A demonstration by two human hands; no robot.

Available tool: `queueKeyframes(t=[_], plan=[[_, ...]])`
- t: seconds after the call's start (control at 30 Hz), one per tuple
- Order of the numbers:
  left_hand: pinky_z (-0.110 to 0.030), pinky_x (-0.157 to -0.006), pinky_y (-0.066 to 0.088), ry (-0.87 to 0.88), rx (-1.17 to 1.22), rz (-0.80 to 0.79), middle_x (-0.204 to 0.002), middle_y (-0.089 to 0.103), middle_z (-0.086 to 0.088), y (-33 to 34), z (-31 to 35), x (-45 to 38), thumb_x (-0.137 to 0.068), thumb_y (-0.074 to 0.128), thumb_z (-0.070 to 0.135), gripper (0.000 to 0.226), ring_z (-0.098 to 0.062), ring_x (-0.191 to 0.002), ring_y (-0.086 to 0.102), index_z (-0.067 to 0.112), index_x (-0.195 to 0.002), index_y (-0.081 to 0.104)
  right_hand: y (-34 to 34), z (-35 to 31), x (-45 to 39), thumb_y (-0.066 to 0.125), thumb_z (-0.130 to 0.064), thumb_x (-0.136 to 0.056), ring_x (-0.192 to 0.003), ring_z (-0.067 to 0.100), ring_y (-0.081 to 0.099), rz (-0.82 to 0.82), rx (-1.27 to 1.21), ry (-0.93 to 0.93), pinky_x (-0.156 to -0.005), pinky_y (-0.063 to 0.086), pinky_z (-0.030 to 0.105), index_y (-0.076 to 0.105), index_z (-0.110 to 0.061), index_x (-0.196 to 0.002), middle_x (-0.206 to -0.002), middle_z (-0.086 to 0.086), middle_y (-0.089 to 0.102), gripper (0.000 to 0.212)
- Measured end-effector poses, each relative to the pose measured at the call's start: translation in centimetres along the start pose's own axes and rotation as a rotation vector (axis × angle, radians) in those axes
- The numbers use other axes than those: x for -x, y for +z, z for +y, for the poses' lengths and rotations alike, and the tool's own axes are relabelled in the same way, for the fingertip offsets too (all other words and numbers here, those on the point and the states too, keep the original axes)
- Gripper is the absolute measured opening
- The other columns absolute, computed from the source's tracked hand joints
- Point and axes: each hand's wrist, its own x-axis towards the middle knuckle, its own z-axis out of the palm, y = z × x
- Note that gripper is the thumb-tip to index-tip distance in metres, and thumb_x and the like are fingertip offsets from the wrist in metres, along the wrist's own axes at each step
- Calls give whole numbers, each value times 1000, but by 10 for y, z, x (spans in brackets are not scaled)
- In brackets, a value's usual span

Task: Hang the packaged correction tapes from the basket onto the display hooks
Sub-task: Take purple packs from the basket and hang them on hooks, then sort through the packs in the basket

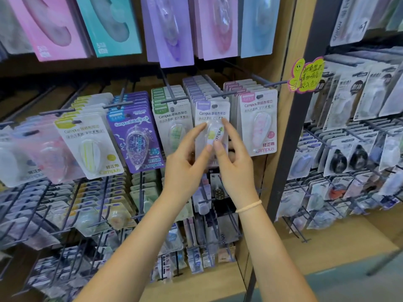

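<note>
A white-and-lilac packaged correction tape hangs at the front of a full display hook in the middle row. My left hand pinches the pack's lower left side between thumb and forefinger. My right hand pinches its right side, fingertips on the clear blister. The pack's bottom edge is hidden behind my fingers. The basket is out of view.
Neighbouring hooks carry a green pack, a pink pack, a purple pack and a yellow pack. Larger packs hang above, smaller goods below. A dark upright post with a yellow note divides off the right rack.
</note>
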Motion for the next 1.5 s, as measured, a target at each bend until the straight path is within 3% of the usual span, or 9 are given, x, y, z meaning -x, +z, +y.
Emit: queueKeyframes(t=[0.17, 0.3, 0.37, 0.47, 0.67, 0.83, 1.13, 1.3, 1.5], plan=[[-21, -54, 43, -19, -45, -122, -88, 66, 7, 2, -7, -9, -107, 53, 23, 60, -6, -53, 49, 39, -158, 27, 8, 7, -15, 48, -19, -106, -138, -19, 27, -73, -43, 45, -119, 28, 19, 30, -32, -156, -154, -27, 31, 55], [-50, -103, 48, -73, -17, -198, -157, 45, 17, 0, -5, -15, -108, 50, 28, 61, -40, -127, 51, 53, -154, 18, 11, 9, -23, 47, -18, -107, -138, -18, 28, -78, -24, 43, -121, 28, 25, 30, -32, -157, -156, -24, 31, 55], [-48, -101, 53, -101, -16, -231, -155, 45, 23, -3, -8, -14, -109, 49, 35, 60, -36, -117, 62, 58, -154, 18, 9, 6, -19, 47, -19, -107, -133, -22, 29, -65, -8, 37, -117, 29, 18, 30, -31, -157, -153, -26, 32, 54], [-52, -84, 60, -165, 13, -265, -105, 74, -11, -12, -15, -2, -107, 48, 45, 55, -29, -81, 72, 62, -152, 22, 6, 5, 7, 48, -28, -106, -123, -2, 52, 3, 88, 76, -106, 39, 17, 34, -35, -155, -148, -16, 42, 51], [-37, -69, 56, -37, -154, -91, -89, 68, 15, -65, -32, 92, -102, 48, 46, 39, -8, -76, 66, 32, -137, 59, 44, 7, 107, 54, -17, -102, -85, 8, 56, 211, 269, -63, -72, 47, 17, 62, -12, -130, -111, 2, 49, 29], [-17, -62, 44, -198, -425, 229, -83, 68, 11, -178, -100, 200, -101, 47, 39, 40, -6, -72, 59, 14, -117, 73, 156, 15, 179, 52, -34, -100, -85, 8, 58, -292, 271, -9, -73, 53, 31, 61, -18, -128, -107, -5, 54, 33], [-47, -81, 51, -1189, -716, 226, -117, 67, -14, -418, -226, 513, -96, 46, 52, 51, -39, -108, 64, 14, -125, 62, 443, 58, 401, 50, -61, -91, -133, 34, 47, -1386, 534, 80, -110, 40, 46, 42, -13, -149, -144, 15, 51, 76], [-59, -111, 39, -1398, -703, 409, -153, 46, -23, -470, -264, 658, -89, 44, 53, 80, -43, -141, 43, 1, -149, 46, 551, 85, 522, 68, -36, -92, -121, 37, 52, -1609, 554, -41, -100, 44, 48, 49, -7, -142, -129, 18, 57, 61], [-63, -114, 36, -1454, -693, 462, -169, 16, -18, -458, -290, 713, -85, 46, 51, 91, -35, -150, 28, 1, -159, 28, 606, 129, 599, 72, -27, -91, -129, 40, 47, -1773, 646, 58, -105, 38, 45, 48, -1, -138, -137, 24, 51, 59]])
